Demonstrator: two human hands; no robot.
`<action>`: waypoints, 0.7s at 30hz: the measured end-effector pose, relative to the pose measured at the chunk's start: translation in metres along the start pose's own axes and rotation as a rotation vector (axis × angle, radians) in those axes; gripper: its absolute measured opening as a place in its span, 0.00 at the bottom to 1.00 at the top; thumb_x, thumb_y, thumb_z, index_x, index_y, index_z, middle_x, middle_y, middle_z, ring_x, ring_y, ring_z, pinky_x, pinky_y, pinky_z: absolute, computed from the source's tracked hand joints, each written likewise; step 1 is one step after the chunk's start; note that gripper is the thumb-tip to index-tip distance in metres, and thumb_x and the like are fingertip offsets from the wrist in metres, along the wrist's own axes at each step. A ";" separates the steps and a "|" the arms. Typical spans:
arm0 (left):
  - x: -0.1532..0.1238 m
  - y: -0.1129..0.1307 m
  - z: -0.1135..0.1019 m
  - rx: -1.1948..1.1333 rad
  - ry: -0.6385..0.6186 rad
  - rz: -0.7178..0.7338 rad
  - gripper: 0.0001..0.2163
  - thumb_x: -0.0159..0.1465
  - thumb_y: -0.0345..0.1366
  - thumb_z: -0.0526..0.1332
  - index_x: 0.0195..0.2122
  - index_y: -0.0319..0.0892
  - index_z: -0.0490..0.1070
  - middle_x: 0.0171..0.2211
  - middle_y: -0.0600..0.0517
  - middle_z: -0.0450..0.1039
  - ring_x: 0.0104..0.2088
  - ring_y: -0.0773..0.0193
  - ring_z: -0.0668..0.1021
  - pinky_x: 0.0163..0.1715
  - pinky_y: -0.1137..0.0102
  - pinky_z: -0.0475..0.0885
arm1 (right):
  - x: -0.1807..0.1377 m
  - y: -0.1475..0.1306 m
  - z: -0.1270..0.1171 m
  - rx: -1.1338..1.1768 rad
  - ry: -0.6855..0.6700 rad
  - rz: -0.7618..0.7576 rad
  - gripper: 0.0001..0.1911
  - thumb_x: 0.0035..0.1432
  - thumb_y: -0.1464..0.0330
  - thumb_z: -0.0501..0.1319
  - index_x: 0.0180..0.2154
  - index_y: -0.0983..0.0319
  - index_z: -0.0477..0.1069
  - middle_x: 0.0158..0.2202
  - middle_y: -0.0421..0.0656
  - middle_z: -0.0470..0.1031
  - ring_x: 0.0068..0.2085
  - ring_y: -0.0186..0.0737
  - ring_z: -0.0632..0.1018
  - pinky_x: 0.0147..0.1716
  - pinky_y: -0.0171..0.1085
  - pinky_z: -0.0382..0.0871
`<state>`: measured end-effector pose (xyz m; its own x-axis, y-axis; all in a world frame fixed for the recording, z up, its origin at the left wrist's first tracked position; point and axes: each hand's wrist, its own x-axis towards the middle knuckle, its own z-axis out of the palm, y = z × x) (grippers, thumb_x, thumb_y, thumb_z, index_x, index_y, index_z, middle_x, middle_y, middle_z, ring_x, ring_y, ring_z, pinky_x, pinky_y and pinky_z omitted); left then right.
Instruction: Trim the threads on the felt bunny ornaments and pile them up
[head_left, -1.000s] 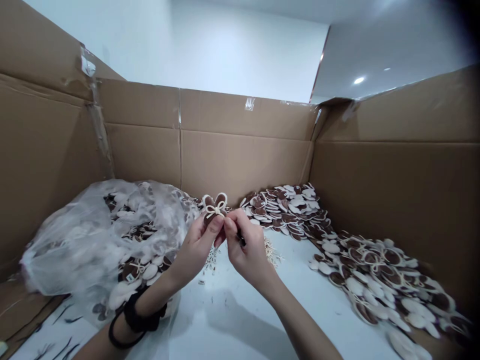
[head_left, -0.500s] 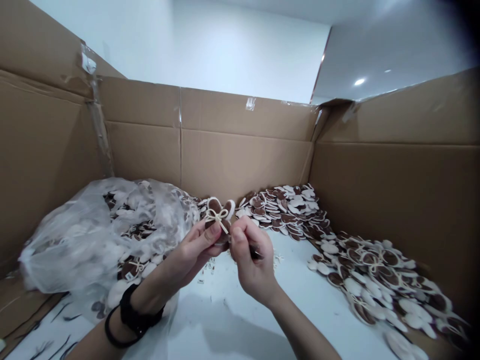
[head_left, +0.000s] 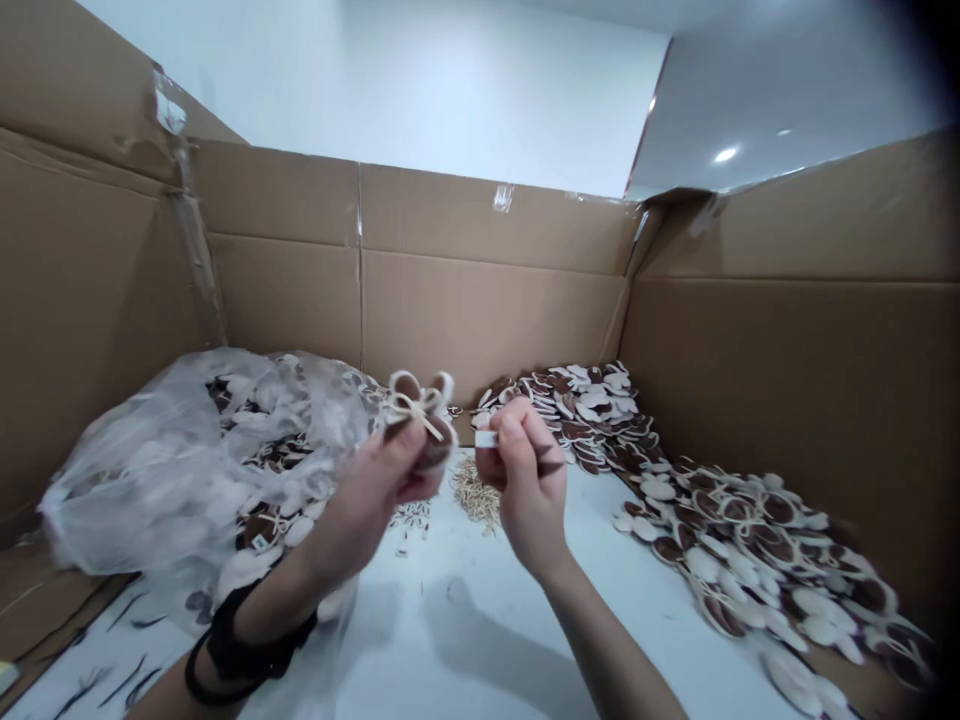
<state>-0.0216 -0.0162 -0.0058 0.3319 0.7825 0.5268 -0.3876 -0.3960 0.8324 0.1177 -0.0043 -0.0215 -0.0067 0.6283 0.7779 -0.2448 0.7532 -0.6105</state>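
My left hand (head_left: 364, 495) grips a brown bunny-shaped plush patch (head_left: 435, 445) with a fuzzy white edge, two upright ears and a cream cord bow (head_left: 418, 408). Its thumb presses on the front, just under the bow. To the right, apart from the patch, my right hand (head_left: 529, 500) is closed, pinching a small white label (head_left: 486, 439) between thumb and forefinger. A dark pointed tool (head_left: 550, 460) pokes out of the curled fingers of that hand; most of it is hidden, so I cannot tell its kind.
A clear plastic bag (head_left: 150, 470) full of similar patches lies at left. Loose patches (head_left: 742, 540) are heaped along the right and back. Between my hands, a small pile of cream cord bits (head_left: 478, 497) lies on the white table (head_left: 465, 620). Cardboard walls (head_left: 487, 310) enclose the area.
My hands have drawn apart: the left with the patch went slightly left and up, the right moved right. A white label now shows in my right fingers, and the cord pile has come into view.
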 end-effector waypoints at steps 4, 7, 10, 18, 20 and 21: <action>0.011 0.011 -0.023 0.265 0.182 0.170 0.16 0.70 0.41 0.44 0.26 0.42 0.56 0.19 0.57 0.51 0.21 0.67 0.54 0.23 0.69 0.54 | 0.021 0.022 -0.011 -0.255 0.002 0.075 0.17 0.66 0.61 0.51 0.25 0.59 0.55 0.21 0.34 0.52 0.21 0.31 0.55 0.21 0.32 0.51; 0.020 0.011 -0.039 0.484 0.200 0.173 0.17 0.70 0.39 0.39 0.23 0.43 0.53 0.19 0.55 0.51 0.22 0.65 0.57 0.25 0.67 0.55 | 0.029 0.058 -0.013 -0.550 -0.152 0.206 0.16 0.65 0.62 0.52 0.25 0.59 0.55 0.21 0.35 0.56 0.24 0.33 0.59 0.24 0.33 0.52; 0.024 0.004 -0.045 0.650 0.254 0.107 0.17 0.69 0.40 0.40 0.23 0.43 0.52 0.21 0.55 0.53 0.23 0.65 0.59 0.26 0.68 0.57 | 0.026 0.104 -0.012 -0.602 -0.300 0.314 0.15 0.59 0.67 0.59 0.22 0.61 0.60 0.20 0.36 0.63 0.24 0.34 0.64 0.26 0.33 0.54; 0.025 -0.011 -0.045 0.680 0.151 0.061 0.08 0.69 0.41 0.50 0.38 0.42 0.63 0.34 0.53 0.67 0.35 0.64 0.70 0.35 0.71 0.63 | 0.016 0.152 -0.014 -0.536 -0.308 0.421 0.15 0.62 0.63 0.57 0.25 0.64 0.68 0.23 0.38 0.66 0.27 0.35 0.68 0.31 0.34 0.61; 0.026 -0.010 -0.047 0.698 0.155 0.075 0.08 0.69 0.40 0.51 0.37 0.42 0.64 0.31 0.53 0.66 0.32 0.65 0.68 0.32 0.71 0.61 | 0.021 0.134 -0.012 -0.470 -0.243 0.392 0.16 0.64 0.60 0.53 0.29 0.63 0.68 0.22 0.37 0.63 0.26 0.34 0.66 0.27 0.33 0.59; 0.027 -0.010 -0.048 0.714 0.161 0.075 0.08 0.68 0.40 0.51 0.36 0.42 0.64 0.30 0.53 0.65 0.31 0.65 0.67 0.31 0.70 0.60 | 0.023 0.122 -0.010 -0.432 -0.212 0.380 0.17 0.65 0.59 0.50 0.32 0.63 0.68 0.22 0.36 0.61 0.24 0.34 0.64 0.25 0.32 0.58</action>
<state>-0.0502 0.0318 -0.0081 0.1743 0.7801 0.6009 0.2681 -0.6248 0.7333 0.0975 0.1042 -0.0792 -0.2198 0.8496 0.4794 0.2274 0.5225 -0.8218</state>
